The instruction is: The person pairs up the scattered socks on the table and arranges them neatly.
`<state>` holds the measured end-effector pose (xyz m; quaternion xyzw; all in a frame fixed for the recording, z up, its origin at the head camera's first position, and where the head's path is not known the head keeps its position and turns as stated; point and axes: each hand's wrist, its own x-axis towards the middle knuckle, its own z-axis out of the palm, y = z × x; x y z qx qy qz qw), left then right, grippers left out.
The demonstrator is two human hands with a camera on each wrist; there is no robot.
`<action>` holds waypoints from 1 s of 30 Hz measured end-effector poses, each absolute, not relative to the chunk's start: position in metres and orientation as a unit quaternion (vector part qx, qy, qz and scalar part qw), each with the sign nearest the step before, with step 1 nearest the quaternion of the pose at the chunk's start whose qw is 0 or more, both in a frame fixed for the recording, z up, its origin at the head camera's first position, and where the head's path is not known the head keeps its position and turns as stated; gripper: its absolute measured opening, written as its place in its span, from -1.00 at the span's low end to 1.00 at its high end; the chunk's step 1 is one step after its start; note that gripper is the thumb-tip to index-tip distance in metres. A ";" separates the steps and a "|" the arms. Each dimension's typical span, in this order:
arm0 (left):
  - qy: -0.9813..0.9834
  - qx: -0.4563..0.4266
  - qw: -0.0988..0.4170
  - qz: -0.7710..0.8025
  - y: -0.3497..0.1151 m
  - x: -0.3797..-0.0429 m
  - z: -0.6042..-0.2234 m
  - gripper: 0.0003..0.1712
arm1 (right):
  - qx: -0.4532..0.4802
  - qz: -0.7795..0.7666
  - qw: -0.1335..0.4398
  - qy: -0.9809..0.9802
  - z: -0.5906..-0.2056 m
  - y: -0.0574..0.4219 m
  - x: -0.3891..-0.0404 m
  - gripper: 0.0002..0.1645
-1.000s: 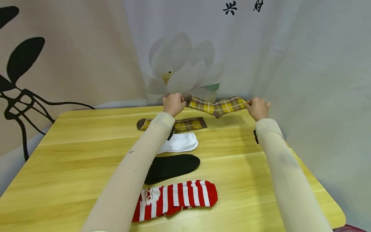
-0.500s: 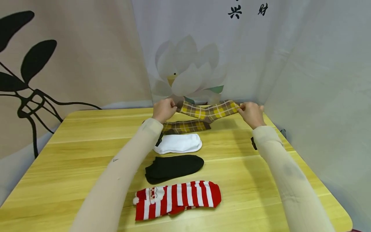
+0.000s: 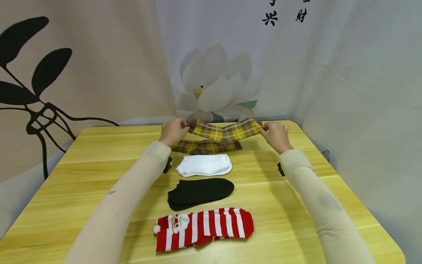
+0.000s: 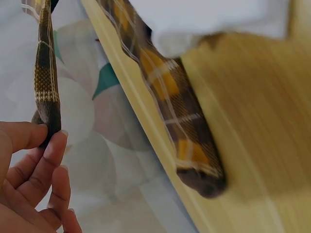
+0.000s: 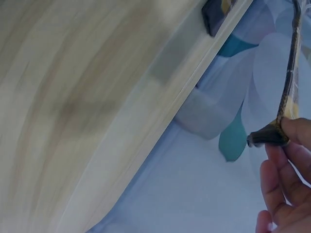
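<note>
A yellow and brown plaid sock (image 3: 227,132) is stretched between my two hands above the back of the table. My left hand (image 3: 173,132) pinches its brown toe end between thumb and fingers, as the left wrist view shows. At the other end, my right hand (image 3: 276,135) pinches the brown cuff. A matching plaid sock (image 4: 167,97) lies flat on the table just below, partly covered by the held one in the head view. Nearer to me lie a white sock (image 3: 205,165), a black sock (image 3: 200,193) and red-and-white striped socks (image 3: 204,228) with a bearded face.
The pale wooden table (image 3: 99,176) has a back edge close to a hanging curtain (image 3: 217,29) printed with a flower. Another light curtain (image 3: 372,110) runs along the right side. The socks lie in a column down the table's middle.
Both hands have moved left and a little lower with the held plaid sock, which now hangs over the matching one. The head view has shifted slightly. The lying socks stay in place.
</note>
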<state>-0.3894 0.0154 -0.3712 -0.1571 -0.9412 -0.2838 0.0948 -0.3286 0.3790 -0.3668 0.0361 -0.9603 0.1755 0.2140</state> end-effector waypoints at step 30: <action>-0.949 -0.094 0.080 -0.291 -0.054 -0.390 -0.409 -0.79 | 0.062 0.164 0.152 -0.973 -0.398 0.316 -0.346 -0.80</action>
